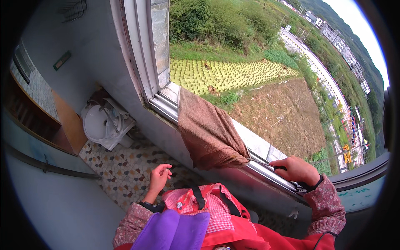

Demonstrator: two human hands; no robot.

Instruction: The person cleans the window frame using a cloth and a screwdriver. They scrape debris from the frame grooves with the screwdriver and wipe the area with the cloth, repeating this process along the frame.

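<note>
My right hand (pixel 297 170) grips the dark handle of a thin metal-shafted tool (pixel 261 162), which looks like a screwdriver. Its far end meets the gathered corner of a brown towel (pixel 209 134); the tip is hidden in the cloth. Draped over the windowsill, the towel covers part of the white sliding-window track (pixel 275 175) and hangs down on the room side. My left hand (pixel 160 178) hovers in front of my body, left of the towel and apart from it. Its fingers are loosely bent, and nothing shows in them.
A white washbasin (pixel 98 123) stands against the wall at left, above a pebble-patterned floor (pixel 115 168). The window frame (pixel 140 56) rises beyond the towel. Outside lie a field (pixel 231 73) and a road (pixel 312 62). A hook (pixel 293 213) is on the wall below the sill.
</note>
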